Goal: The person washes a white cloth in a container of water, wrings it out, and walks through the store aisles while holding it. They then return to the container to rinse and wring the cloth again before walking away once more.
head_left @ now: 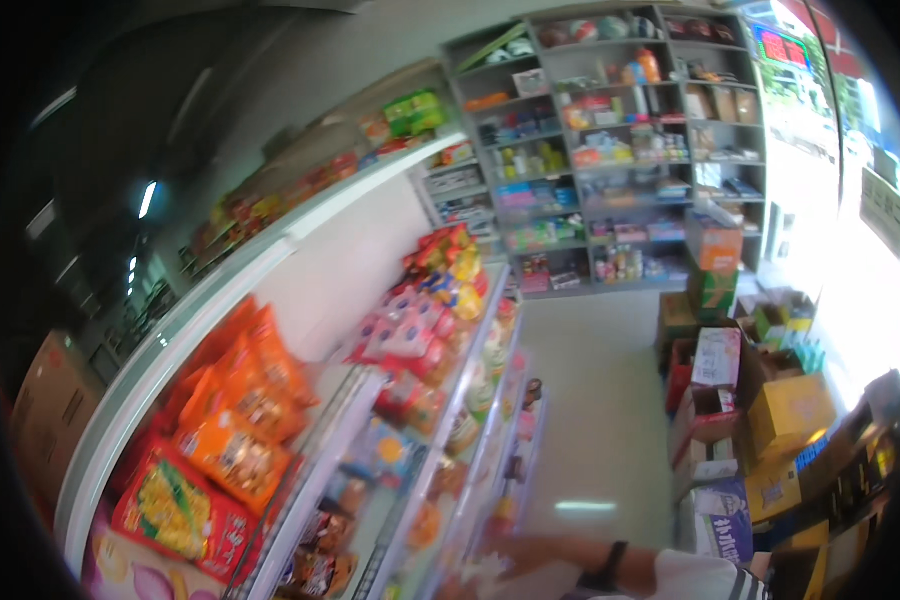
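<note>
At the bottom edge, my right hand (506,559) reaches left to the front of the lower snack shelves. It is strongly blurred, and a pale patch lies by its fingers; whether it holds anything cannot be told. A black band circles the wrist, below a white sleeve with dark stripes. My left hand is out of view. On the shelving beside me lie orange snack bags (244,442), a red packet (187,506) with a yellow food picture, pink-and-white packets (405,330) and red and yellow bags (450,270). More packets fill the lower tiers.
A tall grey shelving unit (577,176) with mixed goods and balls stands at the back. Stacked cartons, among them a yellow box (791,412) and a purple-and-white carton (720,521), line the right side of the tiled aisle (592,390). A bright glass front lies beyond them.
</note>
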`<state>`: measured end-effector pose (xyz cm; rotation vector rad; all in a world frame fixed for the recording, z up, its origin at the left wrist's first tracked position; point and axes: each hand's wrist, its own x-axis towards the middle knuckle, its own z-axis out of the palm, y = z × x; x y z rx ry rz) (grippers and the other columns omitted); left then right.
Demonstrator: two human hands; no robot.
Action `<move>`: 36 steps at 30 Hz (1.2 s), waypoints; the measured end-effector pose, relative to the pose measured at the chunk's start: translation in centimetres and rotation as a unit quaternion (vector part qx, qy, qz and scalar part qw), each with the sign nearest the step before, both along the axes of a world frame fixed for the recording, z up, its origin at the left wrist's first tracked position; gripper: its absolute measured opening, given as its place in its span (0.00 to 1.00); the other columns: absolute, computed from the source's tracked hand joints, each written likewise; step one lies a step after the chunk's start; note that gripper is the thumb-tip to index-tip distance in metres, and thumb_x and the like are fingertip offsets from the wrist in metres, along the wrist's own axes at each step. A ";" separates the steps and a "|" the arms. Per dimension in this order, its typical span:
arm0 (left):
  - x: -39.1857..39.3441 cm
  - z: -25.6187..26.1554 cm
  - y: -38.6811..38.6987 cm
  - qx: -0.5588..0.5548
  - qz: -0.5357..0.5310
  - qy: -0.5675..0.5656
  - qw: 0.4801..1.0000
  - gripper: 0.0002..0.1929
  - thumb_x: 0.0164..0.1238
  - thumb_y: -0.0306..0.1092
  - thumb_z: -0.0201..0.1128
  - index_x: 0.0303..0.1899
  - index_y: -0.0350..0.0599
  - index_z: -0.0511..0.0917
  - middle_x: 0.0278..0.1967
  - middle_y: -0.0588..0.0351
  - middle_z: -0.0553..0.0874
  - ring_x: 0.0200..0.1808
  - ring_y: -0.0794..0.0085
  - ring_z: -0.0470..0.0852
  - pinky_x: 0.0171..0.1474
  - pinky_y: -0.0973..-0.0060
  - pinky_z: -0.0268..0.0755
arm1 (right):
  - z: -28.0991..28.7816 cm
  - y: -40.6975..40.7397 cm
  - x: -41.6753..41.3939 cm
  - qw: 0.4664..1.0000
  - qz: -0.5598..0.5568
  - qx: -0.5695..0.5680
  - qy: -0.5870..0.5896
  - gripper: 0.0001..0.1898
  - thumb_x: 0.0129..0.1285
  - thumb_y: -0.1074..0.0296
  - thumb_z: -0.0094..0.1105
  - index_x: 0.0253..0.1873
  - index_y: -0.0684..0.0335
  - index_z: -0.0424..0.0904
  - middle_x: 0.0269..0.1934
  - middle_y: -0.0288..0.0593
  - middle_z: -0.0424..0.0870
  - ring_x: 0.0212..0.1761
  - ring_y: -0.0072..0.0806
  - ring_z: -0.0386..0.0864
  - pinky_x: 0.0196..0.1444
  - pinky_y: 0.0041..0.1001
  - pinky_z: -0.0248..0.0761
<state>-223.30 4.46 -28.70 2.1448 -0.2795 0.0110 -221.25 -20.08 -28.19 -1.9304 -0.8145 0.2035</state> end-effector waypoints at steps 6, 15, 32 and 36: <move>5.0 10.4 -17.2 0.084 -0.312 0.094 0.942 0.17 0.76 0.42 0.60 0.46 0.33 0.83 0.39 0.36 0.86 0.39 0.46 0.84 0.43 0.59 0.74 | 1.2 -14.3 -0.7 0.993 -0.108 -0.025 -0.031 0.34 0.64 0.49 0.70 0.69 0.60 0.69 0.58 0.51 0.78 0.60 0.45 0.78 0.60 0.38 0.72; 10.3 10.7 -33.9 0.141 -0.475 -0.155 0.855 0.12 0.74 0.37 0.60 0.48 0.38 0.84 0.46 0.44 0.86 0.47 0.45 0.84 0.52 0.55 0.76 | 5.9 -28.5 -5.9 0.925 -0.347 -0.040 0.148 0.26 0.66 0.44 0.65 0.60 0.56 0.78 0.44 0.49 0.87 0.45 0.45 0.84 0.51 0.38 0.74; 28.1 11.3 -67.9 -0.049 -0.759 -0.092 0.643 0.09 0.66 0.32 0.64 0.45 0.42 0.85 0.39 0.40 0.86 0.41 0.46 0.84 0.46 0.56 0.76 | 3.1 -50.3 0.4 0.708 -0.702 0.039 0.066 0.20 0.58 0.64 0.74 0.51 0.65 0.80 0.47 0.44 0.83 0.49 0.34 0.79 0.54 0.34 0.72; 34.5 13.6 -73.5 -0.006 -0.787 -0.074 0.612 0.14 0.75 0.35 0.59 0.57 0.44 0.82 0.36 0.46 0.86 0.38 0.49 0.86 0.45 0.59 0.78 | 3.0 -57.1 3.8 0.721 -0.685 -0.072 0.079 0.20 0.56 0.62 0.78 0.47 0.68 0.81 0.33 0.45 0.83 0.37 0.27 0.78 0.41 0.33 0.74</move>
